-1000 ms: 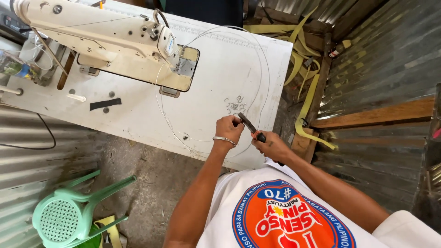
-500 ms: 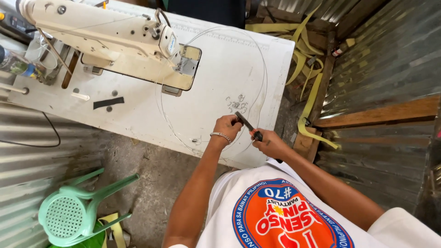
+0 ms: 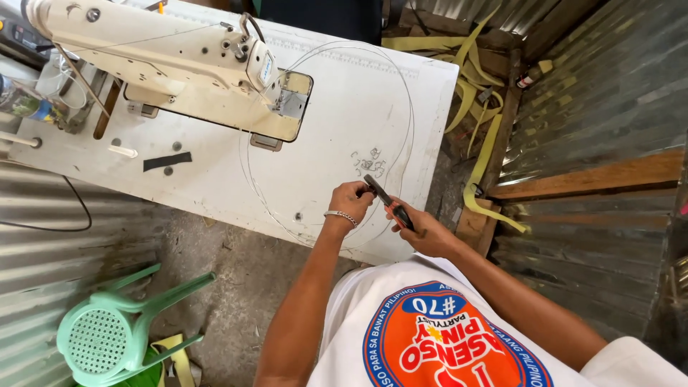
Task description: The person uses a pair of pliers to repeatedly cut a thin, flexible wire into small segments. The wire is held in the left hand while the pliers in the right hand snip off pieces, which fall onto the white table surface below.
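I see my left hand (image 3: 352, 199) curled shut at the near edge of the white counter (image 3: 215, 186), its fingertips pinched on a thin, springy wire (image 3: 410, 136) that sweeps out in a wide hoop across the smooth, scuffed top. A beaded metal bracelet (image 3: 340, 216) rings that wrist. My right hand (image 3: 423, 228) is closed around the dark handles of a slim pair of pliers (image 3: 387, 201), whose narrow nose angles up to meet the left fingertips where the wire is pinched (whether the nose actually grips the wire is too small for me to tell). Just beyond the hands lies a small tangle of bent wire bits (image 3: 369, 163) on the counter. At the far left stands a cream, glossy sewing machine (image 3: 172, 68), long and boxy, with a flat black strip (image 3: 167, 161) lying near its base. Limp yellow webbing straps (image 3: 484, 129) hang at the counter's right end, beside ribbed corrugated metal walls (image 3: 609, 100). On the rough concrete floor lies a pale green plastic stool (image 3: 115, 330), tipped over, its perforated seat facing me.
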